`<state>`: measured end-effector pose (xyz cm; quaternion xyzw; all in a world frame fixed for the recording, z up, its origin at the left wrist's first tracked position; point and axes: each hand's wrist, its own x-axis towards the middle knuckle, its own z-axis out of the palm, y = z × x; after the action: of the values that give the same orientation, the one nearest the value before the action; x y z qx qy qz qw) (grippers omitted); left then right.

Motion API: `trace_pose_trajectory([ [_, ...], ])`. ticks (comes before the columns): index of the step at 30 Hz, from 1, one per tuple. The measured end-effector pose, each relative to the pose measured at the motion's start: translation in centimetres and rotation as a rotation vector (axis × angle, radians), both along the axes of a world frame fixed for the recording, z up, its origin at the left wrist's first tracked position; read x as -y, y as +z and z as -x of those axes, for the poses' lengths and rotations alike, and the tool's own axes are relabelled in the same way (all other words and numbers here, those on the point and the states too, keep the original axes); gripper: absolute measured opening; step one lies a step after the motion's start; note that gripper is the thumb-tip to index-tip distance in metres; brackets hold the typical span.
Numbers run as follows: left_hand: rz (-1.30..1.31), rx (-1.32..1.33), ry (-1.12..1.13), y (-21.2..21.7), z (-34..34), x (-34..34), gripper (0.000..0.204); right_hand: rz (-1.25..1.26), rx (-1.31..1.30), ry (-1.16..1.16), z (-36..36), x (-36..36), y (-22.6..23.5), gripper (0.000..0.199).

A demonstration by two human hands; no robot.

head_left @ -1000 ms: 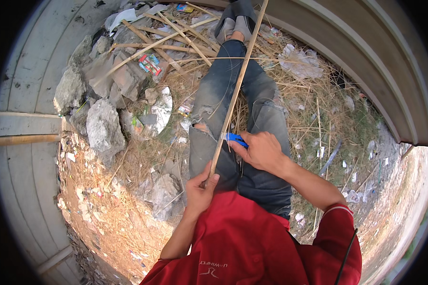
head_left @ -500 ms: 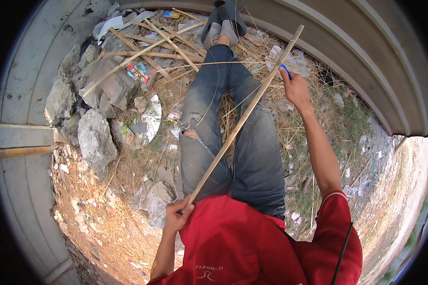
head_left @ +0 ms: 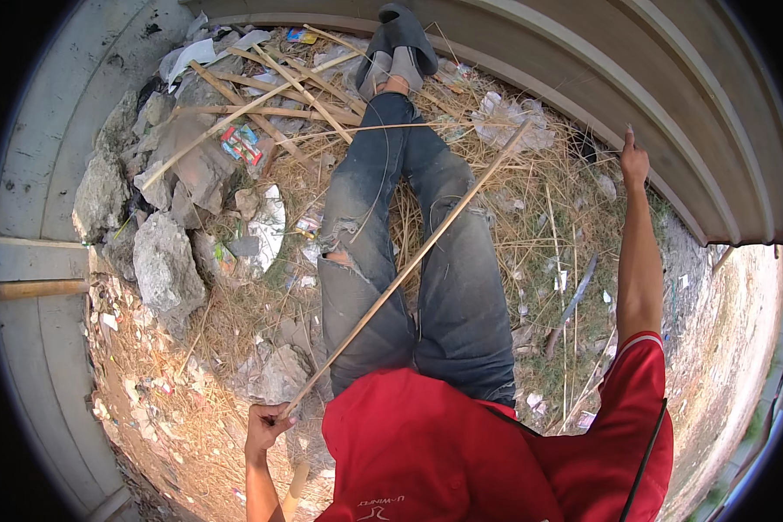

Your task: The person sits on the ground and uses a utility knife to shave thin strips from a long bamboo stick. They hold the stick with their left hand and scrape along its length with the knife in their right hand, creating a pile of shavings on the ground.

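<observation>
A long bamboo strip [head_left: 398, 281] slants across my legs, its near end pinched in my left hand [head_left: 268, 426]. Its far end rests or hangs above the right shin; which of the two I cannot tell. My right hand [head_left: 635, 163] is stretched far out to the right, apart from the strip, beside the corrugated metal wall [head_left: 670, 113]. One digit points up and the other fingers look curled; whatever they hold is hidden. On the ground left of my right forearm lies a curved blade [head_left: 579, 289] with a dark handle.
Several bamboo strips [head_left: 274, 111] lie crossed near my feet, by grey rocks [head_left: 167, 261] on the left. Straw, wrappers and thin strips [head_left: 561, 304] litter the ground. Another bamboo piece [head_left: 296, 491] shows beside my left forearm. A grey panel wall [head_left: 39, 348] stands at left.
My right hand has left the strip's far part and swung out to the right. The left hand has moved left and nearer with the strip's end. The blade now shows from behind my forearm.
</observation>
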<state>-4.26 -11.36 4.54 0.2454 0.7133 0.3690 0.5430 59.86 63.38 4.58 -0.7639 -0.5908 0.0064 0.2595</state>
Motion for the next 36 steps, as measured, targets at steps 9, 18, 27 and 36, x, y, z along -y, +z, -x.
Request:
trace_pose_trajectory([
  [9,-0.331,0.397,0.016,0.7,-6.5,-12.2,0.039,0.181,-1.092,0.490,18.9,11.6,5.3,0.041],
  [18,-1.012,0.308,0.425,0.8,-18.6,-23.8,0.055,0.484,-1.186,1.130,35.0,30.0,8.3,0.033],
  [27,-0.715,-0.518,-0.061,3.5,-17.3,-30.7,0.047,0.432,-0.778,1.244,33.6,31.2,9.4,0.026],
  [36,-0.811,-1.323,-0.163,9.3,-9.5,-30.1,0.029,0.174,-0.044,1.395,28.6,29.8,5.7,0.045],
])
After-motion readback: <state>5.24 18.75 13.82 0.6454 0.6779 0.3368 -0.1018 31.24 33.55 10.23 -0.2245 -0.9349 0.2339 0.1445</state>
